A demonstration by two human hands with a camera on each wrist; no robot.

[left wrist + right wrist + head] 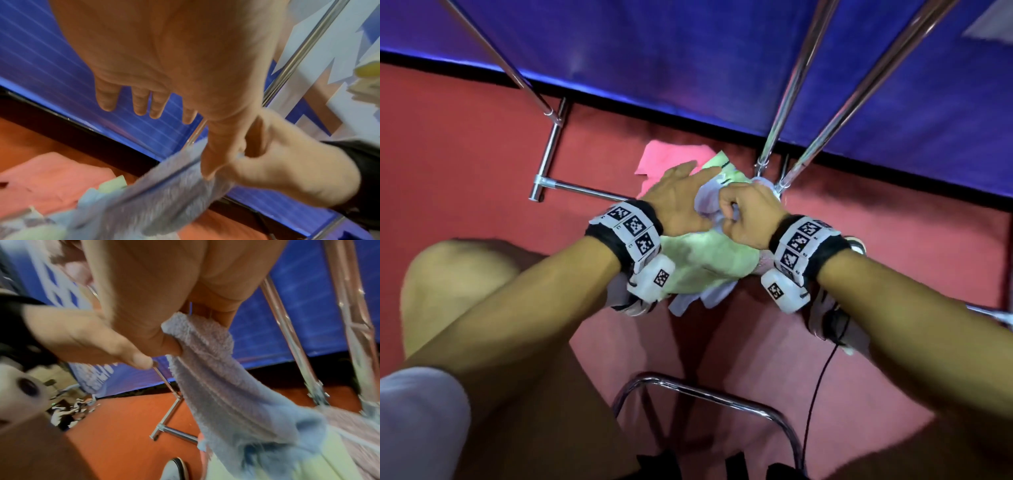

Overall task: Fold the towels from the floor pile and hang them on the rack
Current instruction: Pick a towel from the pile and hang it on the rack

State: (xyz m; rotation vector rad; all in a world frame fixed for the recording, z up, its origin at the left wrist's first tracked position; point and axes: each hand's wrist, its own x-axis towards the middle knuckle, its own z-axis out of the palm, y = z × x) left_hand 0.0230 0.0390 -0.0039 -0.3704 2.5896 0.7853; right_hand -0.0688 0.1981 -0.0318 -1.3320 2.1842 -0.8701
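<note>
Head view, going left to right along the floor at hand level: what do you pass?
Rack foot bar → pink towel → left hand → lavender towel → right hand → rack's slanted legs.

Indoor light is even and moderately bright, with colours pushed toward strong red and violet-blue. The chrome rack (787, 92) carries thin white glare streaks along its tubes. Soft shadows darken the red floor (448, 144) below the rack, between the person's legs. The head view is fairly sharp near the rack's foot, and straight tubes splay outward toward the frame edges from wide-angle distortion. Both wrist views are smeared by motion blur: the lavender towel (216, 378) shows some fibre texture, while backgrounds beside the rack dissolve into streaks and blocky patches.
</note>
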